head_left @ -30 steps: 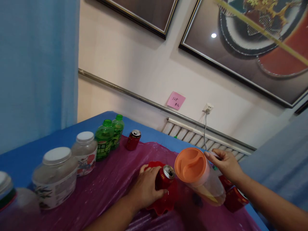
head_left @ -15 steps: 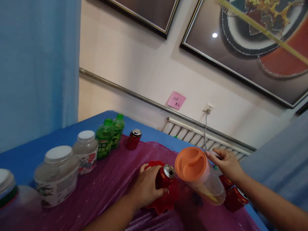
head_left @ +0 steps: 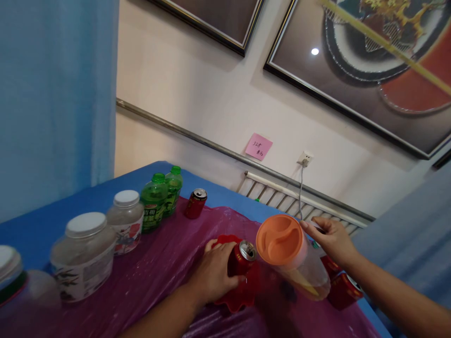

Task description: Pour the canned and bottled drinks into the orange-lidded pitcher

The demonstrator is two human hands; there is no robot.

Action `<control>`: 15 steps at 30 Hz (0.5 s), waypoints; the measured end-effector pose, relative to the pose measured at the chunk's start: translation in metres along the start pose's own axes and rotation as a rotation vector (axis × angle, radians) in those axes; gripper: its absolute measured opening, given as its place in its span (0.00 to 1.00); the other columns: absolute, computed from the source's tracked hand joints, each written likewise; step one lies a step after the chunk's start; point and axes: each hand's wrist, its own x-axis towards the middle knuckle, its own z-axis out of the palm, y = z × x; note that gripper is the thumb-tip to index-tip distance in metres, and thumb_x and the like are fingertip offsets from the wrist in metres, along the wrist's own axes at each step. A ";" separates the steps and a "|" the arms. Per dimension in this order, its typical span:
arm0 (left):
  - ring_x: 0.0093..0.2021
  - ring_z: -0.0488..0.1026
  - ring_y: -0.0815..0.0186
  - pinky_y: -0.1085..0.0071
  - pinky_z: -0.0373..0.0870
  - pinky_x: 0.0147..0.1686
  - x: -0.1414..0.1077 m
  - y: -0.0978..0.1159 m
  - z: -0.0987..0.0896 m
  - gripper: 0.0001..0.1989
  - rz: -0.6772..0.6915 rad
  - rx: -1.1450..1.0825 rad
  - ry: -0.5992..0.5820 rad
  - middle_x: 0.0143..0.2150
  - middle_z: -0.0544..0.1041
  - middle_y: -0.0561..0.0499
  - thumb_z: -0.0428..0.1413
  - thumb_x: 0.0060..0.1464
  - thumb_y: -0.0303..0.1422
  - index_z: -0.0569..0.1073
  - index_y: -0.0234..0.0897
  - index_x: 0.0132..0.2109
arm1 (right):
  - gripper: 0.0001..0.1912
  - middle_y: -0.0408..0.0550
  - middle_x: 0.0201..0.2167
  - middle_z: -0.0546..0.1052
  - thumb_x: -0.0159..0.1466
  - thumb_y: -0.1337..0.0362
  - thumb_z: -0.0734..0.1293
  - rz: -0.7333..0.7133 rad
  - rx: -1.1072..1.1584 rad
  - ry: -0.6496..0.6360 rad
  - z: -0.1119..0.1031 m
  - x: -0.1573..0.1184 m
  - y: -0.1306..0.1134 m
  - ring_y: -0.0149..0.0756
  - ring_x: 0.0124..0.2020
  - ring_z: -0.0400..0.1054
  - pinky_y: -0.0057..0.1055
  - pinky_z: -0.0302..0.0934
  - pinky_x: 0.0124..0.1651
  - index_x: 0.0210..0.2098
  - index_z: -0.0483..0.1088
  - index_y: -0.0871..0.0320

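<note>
My left hand [head_left: 215,272] is wrapped round an opened red drink can [head_left: 241,258], which it holds over a red scalloped dish [head_left: 237,298]. Just to the right, my right hand [head_left: 329,237] grips the handle side of a clear plastic pitcher [head_left: 310,277]. An orange lid [head_left: 279,240] tops the pitcher, which is tilted with the lid toward the can. Some yellowish liquid shows low in the pitcher. Whether anything flows from the spout into the can I cannot tell.
Capped clear jars [head_left: 84,256] and green bottles [head_left: 155,202] stand on the left, near another red can [head_left: 196,203]. More red cans [head_left: 344,291] are under my right forearm. Pink plastic sheeting [head_left: 169,263] covers part of the blue table [head_left: 141,176]. A radiator [head_left: 282,192] is behind.
</note>
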 end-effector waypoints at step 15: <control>0.56 0.72 0.49 0.47 0.48 0.65 0.000 0.004 -0.002 0.30 -0.016 -0.001 -0.023 0.54 0.78 0.46 0.69 0.40 0.40 0.71 0.43 0.52 | 0.28 0.36 0.16 0.51 0.59 0.43 0.68 -0.008 -0.027 -0.003 0.000 0.000 -0.001 0.26 0.19 0.44 0.25 0.44 0.20 0.17 0.53 0.54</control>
